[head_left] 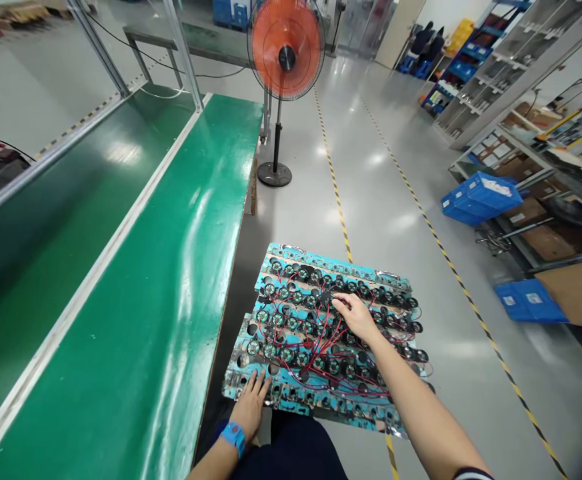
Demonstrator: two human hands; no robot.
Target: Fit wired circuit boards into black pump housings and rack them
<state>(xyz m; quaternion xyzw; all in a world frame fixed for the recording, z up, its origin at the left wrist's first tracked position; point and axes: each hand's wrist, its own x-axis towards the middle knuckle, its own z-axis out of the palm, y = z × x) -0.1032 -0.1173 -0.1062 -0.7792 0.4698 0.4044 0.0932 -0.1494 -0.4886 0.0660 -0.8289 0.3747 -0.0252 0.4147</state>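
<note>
A worn blue board [298, 405] lies in front of me, with rows of small round black parts [301, 360] bearing green circuit faces and thin red wires. My right hand [355, 315] reaches over the upper middle of the board. Its thumb and fingers pinch at a black part [327, 297] among the wires; the fingertips partly hide what is held. Near the board's lower left corner, my left hand [251, 400] rests with fingers laid out on the edge, holding nothing. A blue band [233, 437] is around the left wrist.
To the left runs a long green workbench [135, 320] with metal posts. An orange stand fan [285, 50] is on the floor beyond the board. At right are blue bins [481, 197], shelves and cardboard boxes [581, 290]. Two seated people are far back, and yellow-black tape lines mark the floor.
</note>
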